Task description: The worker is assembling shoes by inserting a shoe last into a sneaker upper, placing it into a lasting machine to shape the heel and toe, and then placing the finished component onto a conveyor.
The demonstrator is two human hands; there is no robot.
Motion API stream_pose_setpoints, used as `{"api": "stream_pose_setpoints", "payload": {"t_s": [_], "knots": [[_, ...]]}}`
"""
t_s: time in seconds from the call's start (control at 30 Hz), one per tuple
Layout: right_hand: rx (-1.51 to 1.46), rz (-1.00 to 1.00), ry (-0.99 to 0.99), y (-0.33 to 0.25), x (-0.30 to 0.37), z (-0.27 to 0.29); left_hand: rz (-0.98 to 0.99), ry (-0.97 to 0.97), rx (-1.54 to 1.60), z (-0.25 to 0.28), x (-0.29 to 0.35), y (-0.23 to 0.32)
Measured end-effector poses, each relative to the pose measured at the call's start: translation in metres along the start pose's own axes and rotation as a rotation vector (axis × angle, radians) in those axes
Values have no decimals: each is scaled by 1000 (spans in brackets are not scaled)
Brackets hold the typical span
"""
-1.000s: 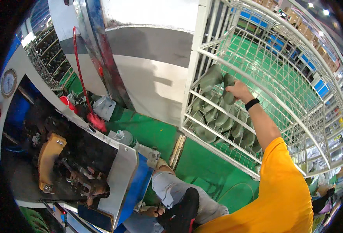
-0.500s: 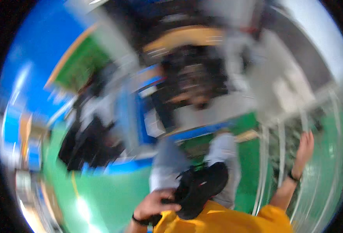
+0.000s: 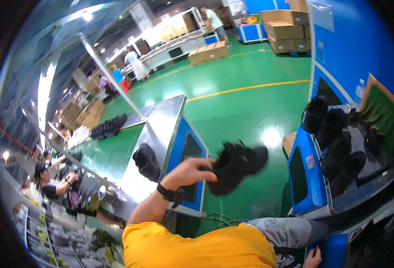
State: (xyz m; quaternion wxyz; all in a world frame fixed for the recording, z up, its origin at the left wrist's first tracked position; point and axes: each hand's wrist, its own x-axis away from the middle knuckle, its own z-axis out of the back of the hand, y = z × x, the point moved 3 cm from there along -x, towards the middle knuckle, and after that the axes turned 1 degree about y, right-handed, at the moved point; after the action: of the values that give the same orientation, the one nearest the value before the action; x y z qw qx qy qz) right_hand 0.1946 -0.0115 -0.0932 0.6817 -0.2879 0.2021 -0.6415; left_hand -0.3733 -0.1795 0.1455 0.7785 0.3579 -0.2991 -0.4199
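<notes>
My left hand (image 3: 191, 172), with a dark band on its wrist, is closed on the heel end of a black lace-up shoe (image 3: 238, 167). The shoe is held in the air over the green floor, toe pointing right and slightly blurred. To the left of it, another black shoe (image 3: 147, 161) rests on a shiny metal bench top (image 3: 130, 186). Low at the right, my right hand (image 3: 313, 258) shows beside my grey trouser leg, partly cut off by the picture's edge; how its fingers are set is unclear.
Several black shoes (image 3: 340, 147) stand on a blue-sided machine table (image 3: 308, 172) at the right. Hoses (image 3: 221, 219) lie on the floor near me. A person (image 3: 56, 185) sits at the left. Cartons (image 3: 208, 53) stand farther off, beyond a yellow floor line.
My view has swung left, so the blue-sided table with shoes now lies at the right. The black shoe stays in my left hand, now held out farther. My right hand is no longer stretched out.
</notes>
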Motion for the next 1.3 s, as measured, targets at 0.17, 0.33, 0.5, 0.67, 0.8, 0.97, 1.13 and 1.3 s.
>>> {"api": "stream_pose_setpoints", "payload": {"t_s": [0.17, 0.33, 0.5, 0.67, 0.8, 0.97, 1.13, 1.3], "knots": [[12, 20, 10, -14, -12, 3, 97, 591, -498, 108, 47, -71], [43, -4, -47, -23, -5, -4, 739, 758, -714, 166, 100, -207], [51, -18, -124, 0, 11, -28, 824, 760, -669, 192, 134, -219], [50, 78, -151, -1, 10, -54, 733, 993, -619, 217, 145, -233], [155, -22, -156, 11, -11, -61, 548, 1075, -806, 269, 113, -253], [62, 6, -94, -49, -19, -58, 823, 1331, -1298, 397, 171, -335], [-94, -226, 58, -32, 27, -45, 382, 1280, -895, 395, -30, -319], [-40, -302, 214, -7, 85, -28, -255, 976, -585, 265, -266, -177]]}}
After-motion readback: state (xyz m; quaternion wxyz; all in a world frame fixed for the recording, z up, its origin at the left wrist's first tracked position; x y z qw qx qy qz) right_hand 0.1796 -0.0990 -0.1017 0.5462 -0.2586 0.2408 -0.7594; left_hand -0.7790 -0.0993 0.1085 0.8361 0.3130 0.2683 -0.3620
